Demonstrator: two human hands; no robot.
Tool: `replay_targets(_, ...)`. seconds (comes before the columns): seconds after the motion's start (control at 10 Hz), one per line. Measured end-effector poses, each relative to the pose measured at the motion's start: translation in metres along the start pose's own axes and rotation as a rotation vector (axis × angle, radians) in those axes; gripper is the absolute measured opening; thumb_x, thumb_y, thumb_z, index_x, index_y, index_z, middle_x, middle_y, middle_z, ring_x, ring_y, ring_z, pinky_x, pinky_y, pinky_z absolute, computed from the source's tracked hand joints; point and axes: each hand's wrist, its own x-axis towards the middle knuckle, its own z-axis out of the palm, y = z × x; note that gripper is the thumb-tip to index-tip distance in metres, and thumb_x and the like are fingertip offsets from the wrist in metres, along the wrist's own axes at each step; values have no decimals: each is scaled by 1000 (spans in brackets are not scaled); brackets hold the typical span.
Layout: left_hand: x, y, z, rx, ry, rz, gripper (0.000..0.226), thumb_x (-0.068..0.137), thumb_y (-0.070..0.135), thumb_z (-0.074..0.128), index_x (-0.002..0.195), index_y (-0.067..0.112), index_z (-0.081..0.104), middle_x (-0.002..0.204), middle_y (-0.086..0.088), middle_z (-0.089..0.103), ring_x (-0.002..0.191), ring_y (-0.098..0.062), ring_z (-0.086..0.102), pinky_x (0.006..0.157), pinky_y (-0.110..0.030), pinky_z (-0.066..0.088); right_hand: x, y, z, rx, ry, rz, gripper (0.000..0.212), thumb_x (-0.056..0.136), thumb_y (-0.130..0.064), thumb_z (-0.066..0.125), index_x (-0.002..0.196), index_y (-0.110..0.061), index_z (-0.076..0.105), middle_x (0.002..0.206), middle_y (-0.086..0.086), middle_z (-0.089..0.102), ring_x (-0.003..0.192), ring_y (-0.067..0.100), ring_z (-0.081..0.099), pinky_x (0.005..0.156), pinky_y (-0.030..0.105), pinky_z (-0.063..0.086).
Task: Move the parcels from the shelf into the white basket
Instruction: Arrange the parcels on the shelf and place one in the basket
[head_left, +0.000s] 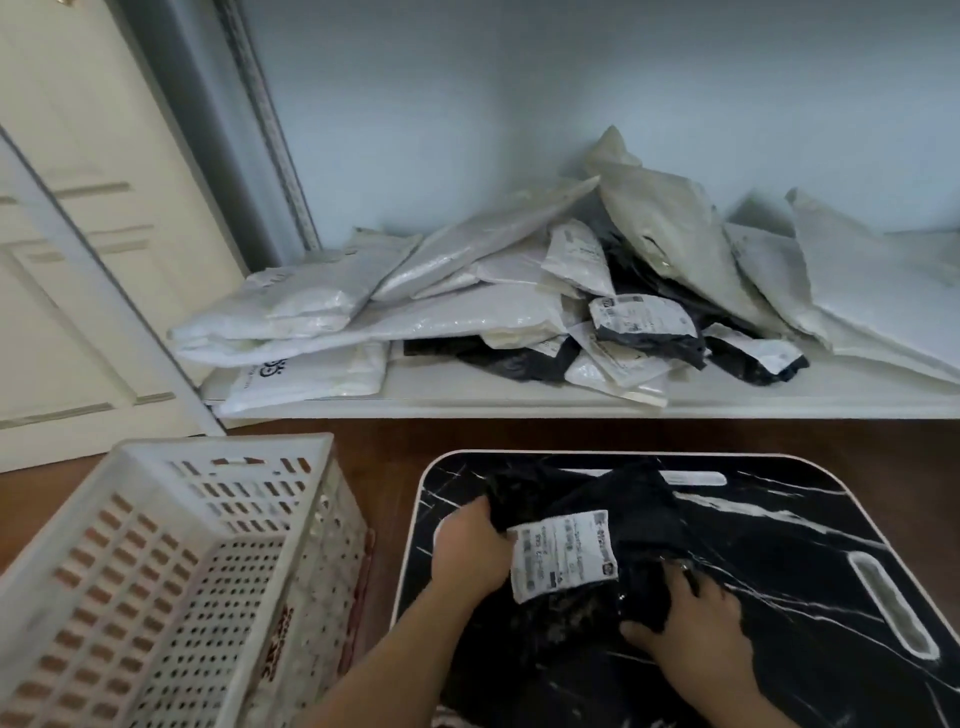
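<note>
A black plastic parcel (597, 499) with a white shipping label (563, 553) lies on a small black marble-patterned table (810, 525). My left hand (470, 545) grips its left edge. On the parcel's lower right part my right hand (685, 618) holds on with curled fingers. The white slotted basket (171, 566) stands on the floor to the left, and no parcel shows inside it. A heap of white and black parcels (519, 306) covers the white shelf (519, 400) behind the table.
A cream door (78, 234) and its frame rise at the left, beside the shelf's end. Brown wooden floor (384, 457) shows between shelf, basket and table. The table has oblong handle slots (891, 605) at its right and far sides.
</note>
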Motion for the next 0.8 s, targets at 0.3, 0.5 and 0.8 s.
replay_targets(0.3,-11,-189,-188,-705,446,-400,25,94,6,56,118,11,50,92,-9,61,70,-21,56,58,-32,47,-26,-189,27,-55,-57,-582,73,89,-53,55,148,-19,27,150,-1,29,136,20,26,108,30,32)
replay_targets(0.5,-17,-331,-175,-1033,597,-804,8,94,-3,53,97,-11,54,62,-15,54,29,-23,42,26,-15,29,-29,-294,70,-195,-144,-821,70,95,-52,46,152,-24,16,157,-5,18,143,17,15,114,33,25)
replay_targets(0.8,70,-372,-67,-914,282,-1080,30,99,14,44,129,11,49,139,-14,50,124,-29,52,73,-19,52,19,-358,128,-203,96,-910,77,90,-68,23,152,-22,19,161,-1,4,148,17,-7,119,38,3)
